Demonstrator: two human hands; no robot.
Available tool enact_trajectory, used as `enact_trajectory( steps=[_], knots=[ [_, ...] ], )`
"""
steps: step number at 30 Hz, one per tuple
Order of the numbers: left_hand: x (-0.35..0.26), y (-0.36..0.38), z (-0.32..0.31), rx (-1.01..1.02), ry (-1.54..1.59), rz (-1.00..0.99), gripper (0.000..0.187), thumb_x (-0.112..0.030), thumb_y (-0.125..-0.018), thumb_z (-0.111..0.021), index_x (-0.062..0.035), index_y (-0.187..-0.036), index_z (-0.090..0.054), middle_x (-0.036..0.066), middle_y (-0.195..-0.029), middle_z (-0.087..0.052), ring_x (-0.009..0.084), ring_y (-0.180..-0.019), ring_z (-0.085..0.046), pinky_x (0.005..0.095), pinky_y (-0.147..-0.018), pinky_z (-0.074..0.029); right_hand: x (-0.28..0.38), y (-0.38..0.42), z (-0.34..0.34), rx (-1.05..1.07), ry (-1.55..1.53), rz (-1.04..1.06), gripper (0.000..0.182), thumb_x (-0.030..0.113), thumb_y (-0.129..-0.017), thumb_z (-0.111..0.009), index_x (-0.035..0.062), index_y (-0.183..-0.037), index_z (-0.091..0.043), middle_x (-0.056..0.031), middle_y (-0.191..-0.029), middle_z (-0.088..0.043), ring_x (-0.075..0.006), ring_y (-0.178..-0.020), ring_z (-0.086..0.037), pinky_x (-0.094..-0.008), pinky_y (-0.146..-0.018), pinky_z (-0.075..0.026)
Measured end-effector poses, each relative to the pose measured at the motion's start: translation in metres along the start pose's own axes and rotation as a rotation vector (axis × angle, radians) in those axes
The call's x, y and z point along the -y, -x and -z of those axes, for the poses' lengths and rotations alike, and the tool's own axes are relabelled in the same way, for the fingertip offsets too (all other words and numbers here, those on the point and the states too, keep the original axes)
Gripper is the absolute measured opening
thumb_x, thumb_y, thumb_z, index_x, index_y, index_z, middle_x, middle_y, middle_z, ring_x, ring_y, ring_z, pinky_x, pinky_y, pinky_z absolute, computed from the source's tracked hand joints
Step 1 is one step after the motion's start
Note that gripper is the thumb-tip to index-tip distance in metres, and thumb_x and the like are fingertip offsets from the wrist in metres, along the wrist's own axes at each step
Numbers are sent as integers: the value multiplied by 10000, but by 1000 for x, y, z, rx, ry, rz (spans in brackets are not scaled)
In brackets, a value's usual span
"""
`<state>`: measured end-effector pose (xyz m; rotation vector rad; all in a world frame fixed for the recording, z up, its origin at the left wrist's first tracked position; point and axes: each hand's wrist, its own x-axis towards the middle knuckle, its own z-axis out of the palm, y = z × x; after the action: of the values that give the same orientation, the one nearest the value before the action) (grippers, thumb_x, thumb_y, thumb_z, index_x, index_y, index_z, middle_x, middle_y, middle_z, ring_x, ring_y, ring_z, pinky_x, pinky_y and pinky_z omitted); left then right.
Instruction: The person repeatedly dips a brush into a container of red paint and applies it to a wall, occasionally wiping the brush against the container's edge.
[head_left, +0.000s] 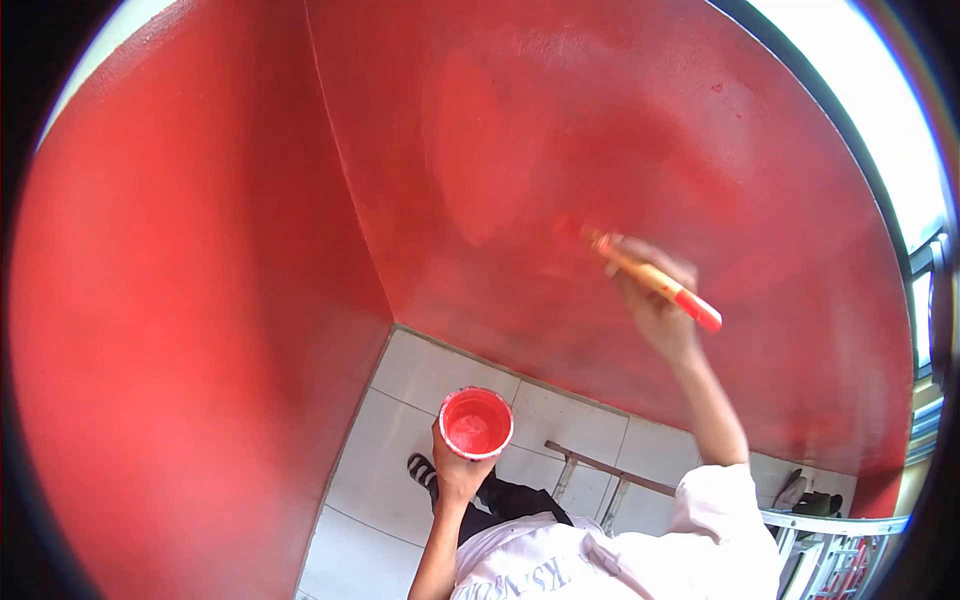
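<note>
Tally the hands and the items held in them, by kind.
Hands: 2 (left hand, right hand)
Paintbrush: 1, in the right hand
Paint cup: 1, in the left hand
Total: 4

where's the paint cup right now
In the head view, the paint cup is low, left of centre, held in the left hand above the white floor tiles.

You have one cup (pixel 476 424), one brush (pixel 660 283) beyond it to the right, two hands (pixel 458 472) (pixel 660 300), two red walls (pixel 130 300) (pixel 600 130) meeting beyond it, and one visible sandal (pixel 422 470) to its left.
</note>
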<state>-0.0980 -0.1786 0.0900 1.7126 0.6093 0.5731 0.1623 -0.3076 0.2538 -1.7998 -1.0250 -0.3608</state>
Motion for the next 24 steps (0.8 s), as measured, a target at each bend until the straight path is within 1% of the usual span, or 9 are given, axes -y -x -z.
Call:
enact_trajectory(
  steps=[2, 4, 6, 10, 13, 14, 18, 21, 24],
  knots=[
    [11, 6, 3, 14, 13, 31, 877, -153, -602, -914, -26, -1324, -433, 139, -1267, -571, 273, -1168, -571, 394, -991, -462, 21, -53, 19, -128, 437, 483, 389, -27, -696, -714, 92, -1066, -745, -145, -995, -709, -256, -865, -674, -325, -715, -549],
    [18, 13, 5, 16, 9, 55, 860, -127, -604, -908, -24, -1316, -437, 139, -1265, -571, 266, -1161, -575, 392, -994, -461, 1, -71, 24, -214, 639, 644, 401, 89, -671, -698, 138, -1066, -751, -103, -1054, -699, -251, -820, -650, -343, -649, -538],
    [23, 19, 10, 24, 8, 78, 862, -115, -602, -904, -20, -1320, -436, 140, -1262, -571, 266, -1157, -577, 394, -994, -460, -37, -60, 6, -81, 766, 636, 386, 141, -719, -676, 191, -1098, -728, -67, -1091, -674, -246, -834, -632, -357, -595, -522],
    [39, 30, 15, 4, 11, 89, 859, -108, -592, -902, -12, -1313, -445, 148, -1237, -586, 281, -1141, -589, 405, -977, -471, -160, 67, -73, 361, 919, 560, 340, 165, -783, -659, 251, -1111, -684, -29, -1131, -640, -226, -862, -614, -359, -610, -508],
    [37, 28, 21, -59, 30, 35, 846, -123, -573, -913, -7, -1282, -465, 162, -1181, -621, 308, -1099, -618, 422, -930, -498, -138, 57, -82, 478, 570, 308, 325, 143, -801, -651, 205, -1117, -693, -37, -1099, -656, -221, -878, -627, -367, -642, -513],
    [39, 27, 25, -64, 8, 36, 846, -125, -572, -914, -7, -1280, -466, 162, -1183, -620, 309, -1096, -618, 424, -929, -498, -127, 37, -70, 344, 278, 201, 325, 134, -798, -653, 172, -1118, -696, -50, -1080, -665, -218, -878, -631, -368, -658, -517],
    [50, 31, 33, -67, 13, 96, 857, -137, -564, -923, -7, -1279, -469, 162, -1192, -614, 311, -1093, -613, 426, -931, -493, 0, -99, -17, -277, 592, 658, 325, 102, -748, -689, 122, -1066, -747, -79, -1024, -690, -210, -793, -639, -336, -680, -542],
    [53, 27, 33, -66, 10, 108, 858, -145, -563, -925, -5, -1278, -473, 161, -1193, -612, 310, -1091, -611, 423, -928, -492, -6, -114, -27, -141, 812, 757, 368, 150, -707, -707, 191, -1070, -752, -40, -1032, -680, -219, -788, -629, -343, -624, -548],
    [60, 28, 38, -49, 38, 137, 852, -158, -567, -926, -5, -1276, -477, 162, -1193, -610, 310, -1085, -612, 419, -920, -494, -118, -41, -86, 170, 899, 645, 395, 178, -741, -687, 284, -1122, -695, 26, -1169, -597, -199, -878, -574, -353, -574, -524]
  ],
)
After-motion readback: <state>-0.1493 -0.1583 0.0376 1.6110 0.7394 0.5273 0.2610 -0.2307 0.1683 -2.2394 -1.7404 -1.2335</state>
